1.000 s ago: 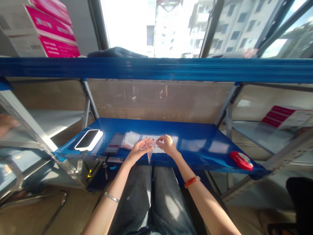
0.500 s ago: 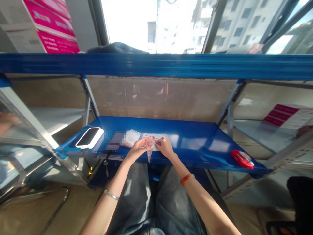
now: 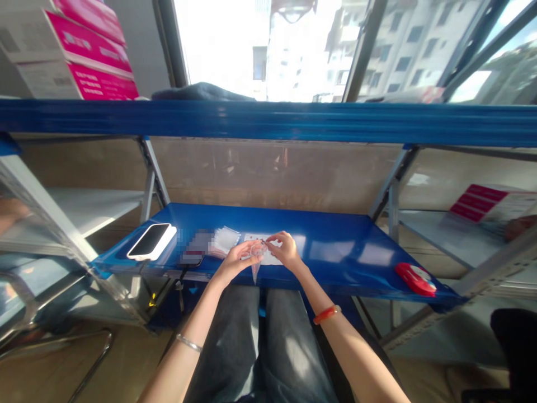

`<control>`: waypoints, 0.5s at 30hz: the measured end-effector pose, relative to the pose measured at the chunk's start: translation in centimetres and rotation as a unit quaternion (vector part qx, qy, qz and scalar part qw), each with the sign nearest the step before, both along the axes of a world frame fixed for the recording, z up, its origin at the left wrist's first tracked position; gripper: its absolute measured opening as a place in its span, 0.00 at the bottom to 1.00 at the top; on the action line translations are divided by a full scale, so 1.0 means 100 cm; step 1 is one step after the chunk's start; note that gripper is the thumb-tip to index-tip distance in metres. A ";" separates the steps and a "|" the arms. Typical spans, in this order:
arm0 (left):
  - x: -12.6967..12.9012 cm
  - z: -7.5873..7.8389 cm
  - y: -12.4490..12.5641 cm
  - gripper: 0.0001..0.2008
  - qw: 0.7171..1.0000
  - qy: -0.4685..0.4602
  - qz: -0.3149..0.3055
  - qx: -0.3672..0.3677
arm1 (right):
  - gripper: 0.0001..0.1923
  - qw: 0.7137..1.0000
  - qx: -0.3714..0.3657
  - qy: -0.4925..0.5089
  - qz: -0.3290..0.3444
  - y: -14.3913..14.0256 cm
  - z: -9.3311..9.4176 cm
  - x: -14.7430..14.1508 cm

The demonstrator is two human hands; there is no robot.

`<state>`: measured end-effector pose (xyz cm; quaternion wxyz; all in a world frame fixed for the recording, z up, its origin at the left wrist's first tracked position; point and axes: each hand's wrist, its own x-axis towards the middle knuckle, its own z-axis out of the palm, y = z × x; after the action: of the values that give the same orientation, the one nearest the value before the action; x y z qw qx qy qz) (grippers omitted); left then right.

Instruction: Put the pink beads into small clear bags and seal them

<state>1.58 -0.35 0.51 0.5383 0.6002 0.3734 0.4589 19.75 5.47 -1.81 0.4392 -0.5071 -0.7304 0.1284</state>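
Observation:
My left hand [image 3: 233, 260] and my right hand [image 3: 285, 249] meet over the front edge of a blue metal shelf [image 3: 335, 246]. Between them they pinch a small clear plastic bag [image 3: 256, 256] that hangs down past the shelf edge. My right fingertips are at the bag's mouth; whether they hold something small there I cannot tell. Under my hands lies a white sheet [image 3: 268, 246] with small red bits on it. A stack of clear bags [image 3: 224, 239] lies just left of it.
A phone in a white case [image 3: 151, 240] lies at the shelf's left end, with a dark blurred item [image 3: 195, 246] beside it. A red and white disc [image 3: 415, 278] sits at the right front corner. Pink and white boxes [image 3: 79, 56] stand on the upper shelf.
Both hands stay together on the clear bag with only small finger movements. The camera view shifted slightly up and then back down.

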 end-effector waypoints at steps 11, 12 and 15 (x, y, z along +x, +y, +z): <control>0.005 -0.003 0.002 0.25 1.000 -0.021 0.014 0.014 | 0.06 0.991 0.016 0.016 0.131 -0.044 0.070 -0.004; 0.004 -0.003 0.002 0.24 1.000 -0.020 0.015 0.019 | 0.06 0.991 0.014 0.008 0.131 -0.045 0.069 -0.005; 0.003 -0.005 0.004 0.24 0.999 -0.019 0.018 0.024 | 0.08 0.991 0.022 -0.009 0.128 -0.046 0.066 -0.007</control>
<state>1.86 0.01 0.02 0.5223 0.5972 0.3632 0.4885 19.05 0.91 4.80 0.4234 -0.4007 -0.7959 0.1632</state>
